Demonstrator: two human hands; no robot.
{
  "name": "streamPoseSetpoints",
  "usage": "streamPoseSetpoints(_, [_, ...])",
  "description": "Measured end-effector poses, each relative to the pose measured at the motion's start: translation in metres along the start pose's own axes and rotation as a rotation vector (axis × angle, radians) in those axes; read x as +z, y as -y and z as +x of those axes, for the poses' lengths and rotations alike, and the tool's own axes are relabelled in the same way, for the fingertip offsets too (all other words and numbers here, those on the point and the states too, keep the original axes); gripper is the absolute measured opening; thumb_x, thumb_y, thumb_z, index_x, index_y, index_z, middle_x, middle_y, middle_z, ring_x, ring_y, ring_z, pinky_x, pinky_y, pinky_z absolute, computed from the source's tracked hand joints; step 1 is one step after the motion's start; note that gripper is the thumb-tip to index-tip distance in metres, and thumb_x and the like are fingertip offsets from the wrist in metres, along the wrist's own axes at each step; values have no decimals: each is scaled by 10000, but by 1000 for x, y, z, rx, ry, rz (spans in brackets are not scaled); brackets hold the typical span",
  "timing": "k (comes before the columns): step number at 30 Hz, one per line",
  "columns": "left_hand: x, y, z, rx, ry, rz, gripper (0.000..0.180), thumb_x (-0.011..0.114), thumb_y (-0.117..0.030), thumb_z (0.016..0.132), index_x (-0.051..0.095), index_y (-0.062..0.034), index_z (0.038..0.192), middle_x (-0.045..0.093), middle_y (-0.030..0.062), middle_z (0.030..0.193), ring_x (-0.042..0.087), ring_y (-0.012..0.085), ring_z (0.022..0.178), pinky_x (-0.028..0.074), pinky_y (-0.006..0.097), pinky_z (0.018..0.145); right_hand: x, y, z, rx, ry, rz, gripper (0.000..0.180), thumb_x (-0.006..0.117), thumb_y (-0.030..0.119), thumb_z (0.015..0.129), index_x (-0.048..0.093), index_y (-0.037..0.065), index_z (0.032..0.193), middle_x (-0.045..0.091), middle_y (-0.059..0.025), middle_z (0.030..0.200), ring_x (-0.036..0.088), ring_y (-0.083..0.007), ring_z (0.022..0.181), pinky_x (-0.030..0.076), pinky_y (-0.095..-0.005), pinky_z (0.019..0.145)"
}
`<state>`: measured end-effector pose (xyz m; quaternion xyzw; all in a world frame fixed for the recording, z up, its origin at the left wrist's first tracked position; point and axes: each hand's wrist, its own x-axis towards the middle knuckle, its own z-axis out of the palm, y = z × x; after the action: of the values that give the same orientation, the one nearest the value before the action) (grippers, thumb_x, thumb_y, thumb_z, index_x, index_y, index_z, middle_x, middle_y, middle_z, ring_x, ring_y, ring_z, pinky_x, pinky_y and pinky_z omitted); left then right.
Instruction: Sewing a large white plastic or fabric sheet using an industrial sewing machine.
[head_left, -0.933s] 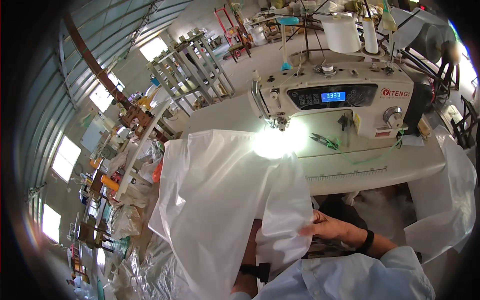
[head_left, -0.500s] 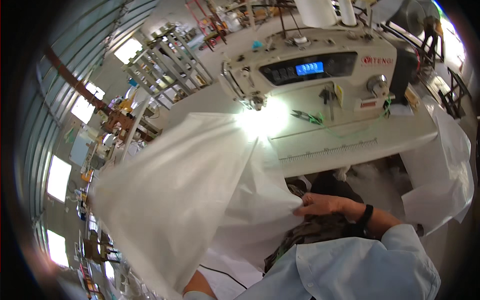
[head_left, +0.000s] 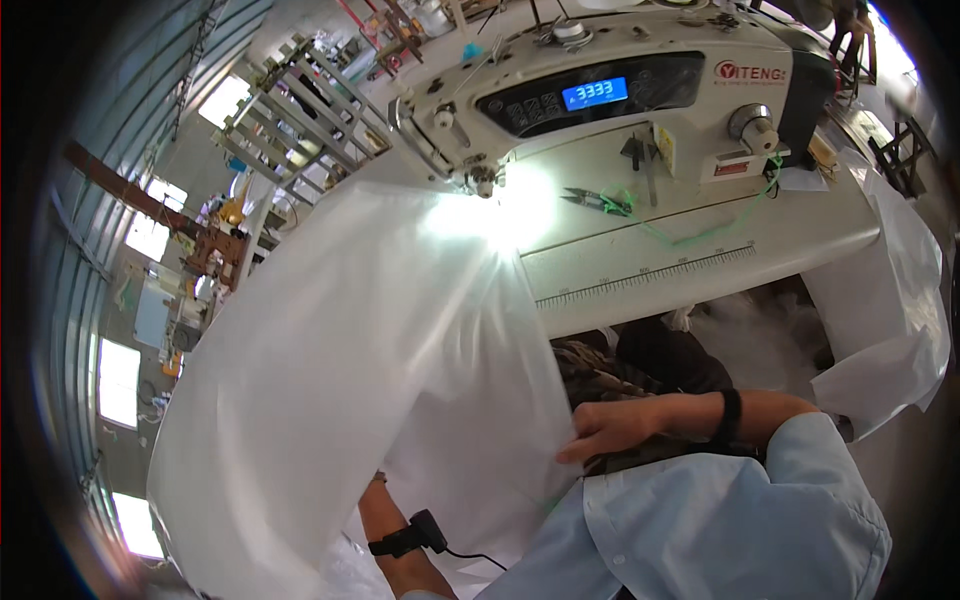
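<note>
A large white plastic-like sheet [head_left: 300, 350] hangs in folds from under the sewing machine's [head_left: 600, 110] bright lamp and spreads to the lower left. My right hand [head_left: 608, 430] is closed at the sheet's right edge, with the fingers along its border. My left forearm [head_left: 395, 535], with a black band on the wrist, reaches up behind the sheet. The sheet covers my left hand, so its fingers are hidden. Glare hides the spot where the sheet meets the needle.
On the machine bed lie thread snips [head_left: 597, 200] with a green cord. A ruler scale [head_left: 645, 275] runs along the table's front edge. More white sheeting [head_left: 880, 320] drapes over the right end. A grey metal rack [head_left: 305, 115] stands behind on the left.
My left forearm has come further into view and moved up behind the sheet. The sheet has swung and bulged out leftward. My right hand has shifted slightly down and left with the edge.
</note>
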<state>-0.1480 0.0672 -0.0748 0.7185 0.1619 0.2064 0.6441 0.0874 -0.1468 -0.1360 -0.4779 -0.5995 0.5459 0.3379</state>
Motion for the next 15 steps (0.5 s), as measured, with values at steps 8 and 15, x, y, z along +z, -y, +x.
streamPoseSetpoints(8, [-7, -12, 10, 10, -17, -115, 349, 500, -215, 980, 585, 28, 1215, 646, 185, 1176, 644, 355, 1039, 558, 360, 790, -28, 1, -28, 193, -173, -983, 226, 636, 227, 890, 627, 32, 777, 620, -119, 691, 626, -261, 649, 481, -364, 655])
streamPoseSetpoints(15, [1, -33, 31, 53, 11, -196, 355, 496, -216, 982, 579, 32, 1221, 641, 191, 1186, 643, 360, 1043, 559, 361, 789, -19, 2, 56, -868, -807, -1016, 154, 585, 207, 902, 603, 81, 814, 598, -103, 827, 623, -286, 760, 501, -398, 720])
